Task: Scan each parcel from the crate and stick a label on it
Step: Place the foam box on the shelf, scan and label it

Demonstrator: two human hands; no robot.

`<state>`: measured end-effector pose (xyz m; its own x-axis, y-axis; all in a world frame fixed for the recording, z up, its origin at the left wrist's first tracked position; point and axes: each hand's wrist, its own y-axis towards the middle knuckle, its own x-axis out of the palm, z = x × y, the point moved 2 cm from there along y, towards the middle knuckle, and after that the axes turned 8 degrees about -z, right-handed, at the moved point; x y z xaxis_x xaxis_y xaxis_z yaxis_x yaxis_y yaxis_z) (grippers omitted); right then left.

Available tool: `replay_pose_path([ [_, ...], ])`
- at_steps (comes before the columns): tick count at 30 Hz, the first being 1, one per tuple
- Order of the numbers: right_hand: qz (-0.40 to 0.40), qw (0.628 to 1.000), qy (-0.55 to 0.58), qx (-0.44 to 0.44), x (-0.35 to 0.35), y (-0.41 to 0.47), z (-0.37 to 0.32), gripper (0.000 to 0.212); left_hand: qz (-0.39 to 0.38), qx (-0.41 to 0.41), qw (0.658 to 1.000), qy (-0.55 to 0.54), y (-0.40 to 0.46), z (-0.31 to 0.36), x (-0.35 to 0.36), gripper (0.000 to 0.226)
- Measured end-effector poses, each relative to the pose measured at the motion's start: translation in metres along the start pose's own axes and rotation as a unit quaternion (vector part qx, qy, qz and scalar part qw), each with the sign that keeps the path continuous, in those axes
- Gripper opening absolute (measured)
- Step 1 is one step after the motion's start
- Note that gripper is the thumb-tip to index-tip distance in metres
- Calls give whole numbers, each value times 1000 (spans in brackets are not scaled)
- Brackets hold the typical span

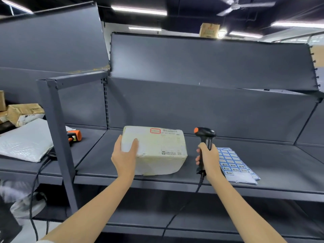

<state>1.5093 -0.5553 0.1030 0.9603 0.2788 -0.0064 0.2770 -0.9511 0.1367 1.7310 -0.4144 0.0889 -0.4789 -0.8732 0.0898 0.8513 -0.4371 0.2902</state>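
Your right hand (pixel 208 157) wraps the barcode scanner (pixel 204 137) just right of the parcel (pixel 157 151); your left hand (pixel 125 155), fingers spread, steadies its left end.

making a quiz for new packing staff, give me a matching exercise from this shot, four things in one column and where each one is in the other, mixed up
Things
1. parcel
2. black scanner
3. label sheets
4. orange scanner

Places
A. lying on the shelf to the right of the right hand
B. lying on the next shelf bay to the left, beyond the upright post
C. on the shelf, under the left hand
D. held upright in the right hand

Pairs: 1-C, 2-D, 3-A, 4-B
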Motion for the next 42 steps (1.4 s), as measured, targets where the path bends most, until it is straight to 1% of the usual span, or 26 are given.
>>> replay_pose_path([
  [3, -29, 1000, 7, 2, 5, -15, -7, 9, 5, 6, 1000, 13, 2, 2, 1, 36],
  [4, -35, 999, 10, 5, 7, -18, -9, 10, 4, 4, 1000, 16, 3, 2, 1, 38],
  [6, -43, 999, 24, 14, 10, -24, -10, 9, -5, -16, 999, 34, 8, -1, -1, 54],
  [9, -53, 997, 44, 24, 12, -29, -12, 8, -52, -68, 994, 68, 13, -8, -8, 82],
  [11, -60, 996, 56, 24, 14, -31, -14, 8, -72, -95, 990, 71, 13, -10, -9, 91],
  [12, -64, 996, 60, 24, 16, -31, -16, 8, -74, -101, 989, 72, 12, -10, -9, 89],
  [13, -68, 995, 64, 23, 18, -32, -18, 9, -70, -100, 990, 76, 11, -9, -8, 83],
  [15, -77, 994, 70, 21, 24, -34, -22, 10, -51, -74, 992, 87, 8, -7, -8, 63],
  [16, -81, 994, 72, 19, 28, -35, -24, 10, -43, -59, 994, 87, 5, -7, -8, 57],
  [20, -96, 993, 67, 9, 37, -41, -31, 10, -38, -22, 998, 41, -5, -7, -6, 48],
  [23, -103, 992, 66, 6, 38, -44, -33, 11, -26, -18, 1000, 5, -6, -8, -6, 40],
  [27, -107, 991, 71, 21, 37, -49, -28, 12, -6, -36, 999, -4, -4, -14, -10, 40],
  [34, -109, 990, 80, 34, 45, -57, -27, 13, -2, -40, 999, -5, -6, -12, -7, 40],
  [42, -108, 992, 48, 34, 53, -61, -31, 15, -4, -38, 999, 7, -8, -13, -9, 40],
])
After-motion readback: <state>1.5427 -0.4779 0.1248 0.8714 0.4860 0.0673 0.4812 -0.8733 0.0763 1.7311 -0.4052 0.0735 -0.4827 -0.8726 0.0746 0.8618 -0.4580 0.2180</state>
